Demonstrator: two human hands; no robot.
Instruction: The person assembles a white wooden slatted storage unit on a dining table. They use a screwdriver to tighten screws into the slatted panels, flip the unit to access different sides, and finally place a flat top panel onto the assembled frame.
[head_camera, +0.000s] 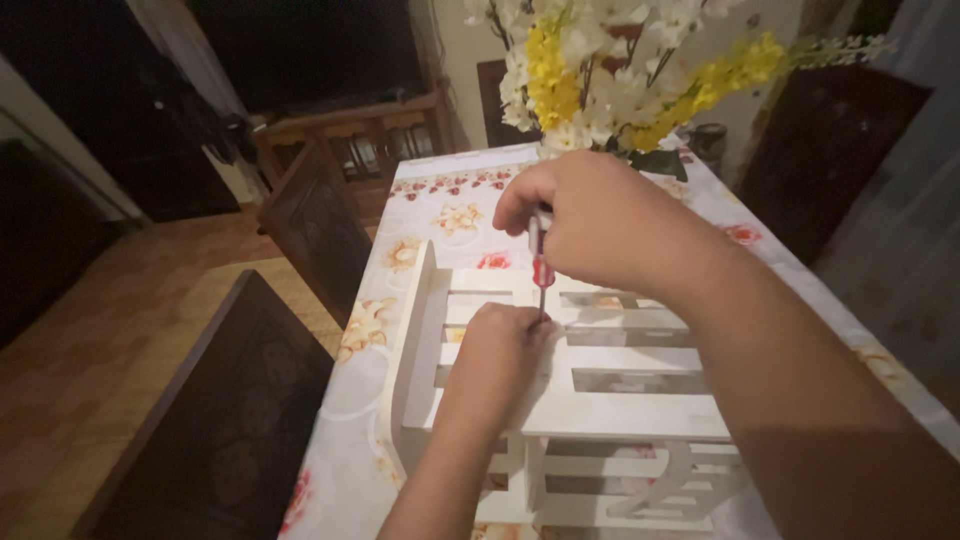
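Both hands on one screw

One red-handled screwdriver (541, 262) stands upright in my right hand (590, 215), fingers clamped round its handle, tip down on a slat of the white wooden rack (600, 415) lying on the table (420, 215). My left hand (500, 350) pinches together at the tip, steadying it. Driving seems underway; whether it's seated, I can't tell. Artificial flowers (600, 70) crowd close behind; two dark chairs (230, 420) stand at the left.
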